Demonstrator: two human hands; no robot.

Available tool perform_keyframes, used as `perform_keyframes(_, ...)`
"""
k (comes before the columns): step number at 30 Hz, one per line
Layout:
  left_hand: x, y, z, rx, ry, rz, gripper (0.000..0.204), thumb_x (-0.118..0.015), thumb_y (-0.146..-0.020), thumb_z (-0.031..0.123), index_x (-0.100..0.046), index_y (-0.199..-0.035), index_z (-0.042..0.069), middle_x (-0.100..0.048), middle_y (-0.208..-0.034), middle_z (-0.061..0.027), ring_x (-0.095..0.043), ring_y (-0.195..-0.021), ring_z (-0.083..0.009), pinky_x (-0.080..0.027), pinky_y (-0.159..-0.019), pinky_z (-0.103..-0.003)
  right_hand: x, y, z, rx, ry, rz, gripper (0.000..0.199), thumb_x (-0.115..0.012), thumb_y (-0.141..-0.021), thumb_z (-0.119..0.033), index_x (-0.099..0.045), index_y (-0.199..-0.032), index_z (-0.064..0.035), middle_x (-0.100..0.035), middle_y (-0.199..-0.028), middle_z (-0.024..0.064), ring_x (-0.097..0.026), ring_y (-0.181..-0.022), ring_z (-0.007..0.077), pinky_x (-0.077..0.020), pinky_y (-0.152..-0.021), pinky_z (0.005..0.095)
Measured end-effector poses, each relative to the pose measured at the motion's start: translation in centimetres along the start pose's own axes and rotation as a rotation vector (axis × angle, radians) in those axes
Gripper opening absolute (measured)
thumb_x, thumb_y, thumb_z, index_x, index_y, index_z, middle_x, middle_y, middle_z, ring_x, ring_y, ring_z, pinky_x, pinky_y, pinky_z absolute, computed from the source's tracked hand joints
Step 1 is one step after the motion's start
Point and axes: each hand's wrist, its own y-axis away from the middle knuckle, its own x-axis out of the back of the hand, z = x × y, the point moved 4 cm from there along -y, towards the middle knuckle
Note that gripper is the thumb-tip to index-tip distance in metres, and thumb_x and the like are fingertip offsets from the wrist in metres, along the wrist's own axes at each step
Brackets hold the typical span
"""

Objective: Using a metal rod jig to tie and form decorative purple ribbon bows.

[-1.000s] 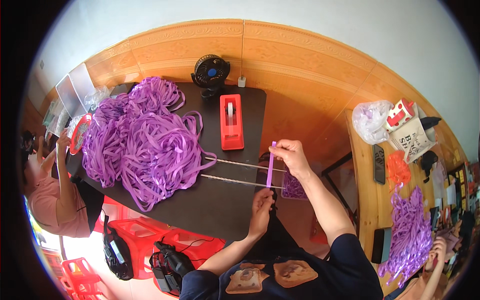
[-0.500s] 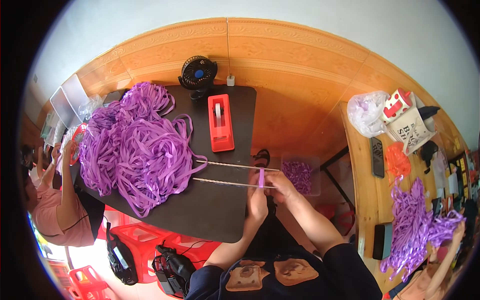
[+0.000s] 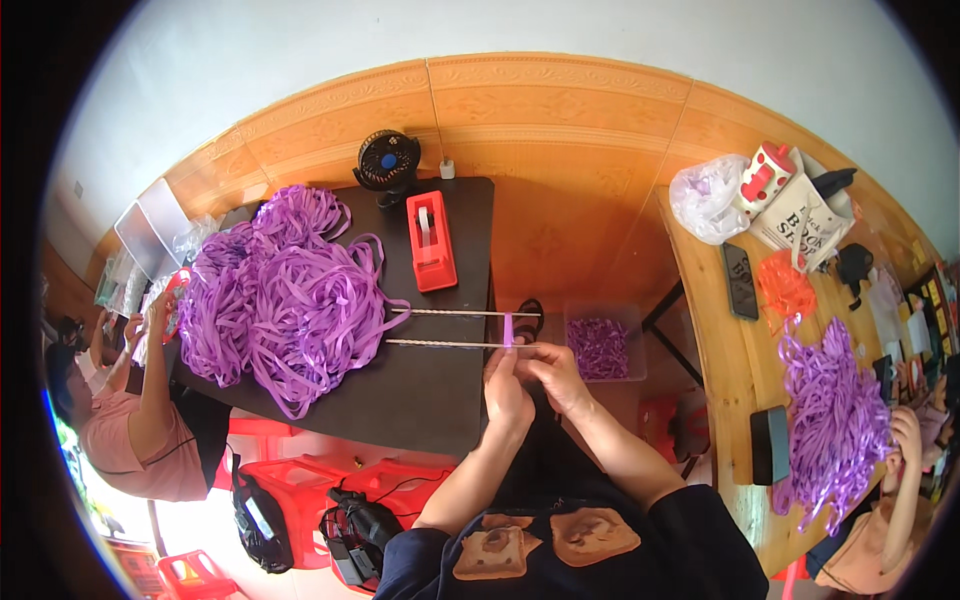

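Red plastic tape dispenser (image 3: 431, 240) and heap of purple ribbon (image 3: 285, 300) crowd the dark worktop (image 3: 420, 400); right edge bare. Left hand (image 3: 507, 388) and right hand (image 3: 556, 375), both pinched shut on short purple ribbon strip (image 3: 508, 328) at two twisted cords (image 3: 455, 328). Hands lower than before

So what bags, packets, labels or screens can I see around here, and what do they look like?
Tote bag: far end of the wooden side table on the right, cream cloth with dark lettering.
Plastic bag: just left of the tote, clear and crumpled.
Phone: flat on that table near the plastic bag, dark screen, nothing showing.
Clear tub: beyond the right hand, holds purple ribbon pieces.
Clear packets: far left, flat and transparent.
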Motion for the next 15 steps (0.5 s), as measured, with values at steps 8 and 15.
perform_keyframes(8,-0.4,0.6,0.2,0.015,0.063,-0.034,0.02,-0.049,-0.094,0.01,-0.062,-0.103,-0.002,-0.062,-0.098,-0.0098,-0.059,-0.091,-0.0176,-0.046,-0.08,-0.028,-0.8,0.6,0.6,0.006,-0.085,0.082,0.01,-0.058,-0.085,0.001,-0.067,-0.088,0.0042,-0.066,-0.079,0.0073,-0.061,-0.071,0.0122,-0.0472,-0.065,0.0233)
perform_keyframes(15,-0.8,1.9,1.4,0.01,0.035,-0.171,0.018,-0.049,-0.095,0.013,-0.059,-0.104,0.0,-0.061,-0.094,-0.0066,-0.059,-0.085,-0.0144,-0.045,-0.077,-0.026,-1.4,0.4,1.1,0.015,-0.125,0.099,0.01,-0.057,-0.084,0.0,-0.066,-0.083,0.0036,-0.066,-0.076,0.0069,-0.061,-0.067,0.0122,-0.0467,-0.061,0.0228)
